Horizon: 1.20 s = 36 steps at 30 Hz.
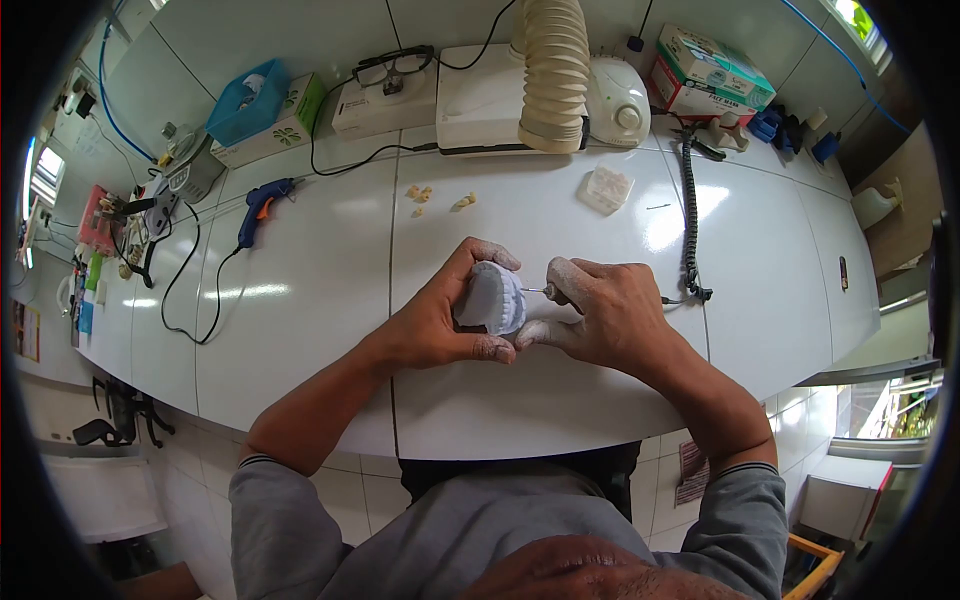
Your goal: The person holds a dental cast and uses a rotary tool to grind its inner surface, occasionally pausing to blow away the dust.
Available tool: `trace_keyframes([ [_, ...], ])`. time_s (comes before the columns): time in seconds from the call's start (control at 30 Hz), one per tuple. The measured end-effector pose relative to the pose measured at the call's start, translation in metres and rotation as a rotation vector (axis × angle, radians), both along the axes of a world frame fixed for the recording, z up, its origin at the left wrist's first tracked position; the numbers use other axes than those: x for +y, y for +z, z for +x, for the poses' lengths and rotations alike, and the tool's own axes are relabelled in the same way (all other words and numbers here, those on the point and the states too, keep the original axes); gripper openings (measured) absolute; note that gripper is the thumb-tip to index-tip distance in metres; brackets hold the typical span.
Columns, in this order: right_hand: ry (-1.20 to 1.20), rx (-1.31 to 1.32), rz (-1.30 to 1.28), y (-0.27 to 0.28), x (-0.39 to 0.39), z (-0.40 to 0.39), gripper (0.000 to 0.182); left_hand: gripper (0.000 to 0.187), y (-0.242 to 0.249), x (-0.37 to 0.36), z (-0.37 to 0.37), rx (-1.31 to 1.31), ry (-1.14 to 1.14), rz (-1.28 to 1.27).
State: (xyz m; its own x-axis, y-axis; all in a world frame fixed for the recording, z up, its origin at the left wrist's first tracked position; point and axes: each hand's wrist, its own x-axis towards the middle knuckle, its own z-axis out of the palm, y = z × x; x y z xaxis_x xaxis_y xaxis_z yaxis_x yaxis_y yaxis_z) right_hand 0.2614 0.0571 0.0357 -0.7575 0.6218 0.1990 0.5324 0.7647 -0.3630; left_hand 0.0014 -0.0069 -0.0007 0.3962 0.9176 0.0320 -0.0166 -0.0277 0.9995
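My left hand [445,315] grips a white plaster dental cast [490,298] above the white worktop [300,300]. My right hand [605,310] holds a small rotary handpiece [548,291], its thin bur touching the right side of the cast. White dust coats the fingers of both hands. A coiled black cable [690,215] runs from behind my right hand toward the back of the bench.
A ribbed suction hose [552,70] hangs over a white box at the back. Small plaster pieces [420,193], a clear tray [608,187], a blue glue gun [258,208], glasses [392,66], a tissue box [245,100] and cartons [705,72] lie around.
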Motion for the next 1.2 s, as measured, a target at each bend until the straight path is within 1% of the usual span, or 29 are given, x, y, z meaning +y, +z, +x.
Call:
trace_keyframes([
  [0.1,-0.018,-0.005,0.01,-0.0035,0.0008,-0.0011,0.056,0.09,0.0037,-0.0018,0.0007,-0.005,-0.011,-0.064],
  [0.17,-0.032,-0.001,0.015,-0.0056,0.0017,-0.0011,0.055,0.094,0.0025,-0.0009,0.0017,-0.002,0.0,-0.063],
  [0.27,-0.035,-0.02,0.016,-0.004,0.0026,-0.001,0.054,0.093,-0.0002,0.0005,0.0015,0.075,-0.006,0.001],
  [0.37,-0.034,-0.048,-0.002,-0.0057,0.0037,-0.0013,0.053,0.085,0.0007,0.001,0.0023,0.087,-0.006,0.037],
  [0.47,-0.019,-0.022,0.015,-0.0055,0.0045,-0.0013,0.052,0.083,0.0057,0.0001,0.004,0.04,-0.017,-0.068],
  [0.67,-0.019,-0.03,-0.006,-0.0065,0.0042,-0.0012,0.052,0.079,0.0025,0.001,0.0037,0.048,-0.021,-0.059],
  [0.77,-0.023,-0.041,0.014,-0.0072,0.0043,-0.0015,0.053,0.08,0.0062,0.0007,0.0037,0.051,-0.025,-0.12],
  [0.87,-0.025,-0.055,0.009,-0.0057,0.0046,-0.002,0.053,0.081,0.0,0.0015,0.0033,0.054,-0.006,-0.064],
  [0.97,-0.028,-0.076,-0.004,-0.0055,0.0045,-0.0021,0.054,0.081,0.0009,0.0023,0.0032,0.122,0.0,0.022],
  [1.07,-0.032,-0.068,-0.003,-0.0068,0.0048,-0.0022,0.055,0.079,0.0021,0.0005,0.0041,0.058,-0.008,-0.064],
  [1.17,-0.026,-0.087,-0.016,-0.0074,0.0058,-0.002,0.055,0.086,0.0027,0.0009,0.0049,0.006,0.0,-0.142],
  [1.2,-0.026,-0.089,-0.012,-0.0075,0.0058,-0.0021,0.055,0.083,0.0045,0.0008,0.0047,0.012,-0.008,-0.145],
])
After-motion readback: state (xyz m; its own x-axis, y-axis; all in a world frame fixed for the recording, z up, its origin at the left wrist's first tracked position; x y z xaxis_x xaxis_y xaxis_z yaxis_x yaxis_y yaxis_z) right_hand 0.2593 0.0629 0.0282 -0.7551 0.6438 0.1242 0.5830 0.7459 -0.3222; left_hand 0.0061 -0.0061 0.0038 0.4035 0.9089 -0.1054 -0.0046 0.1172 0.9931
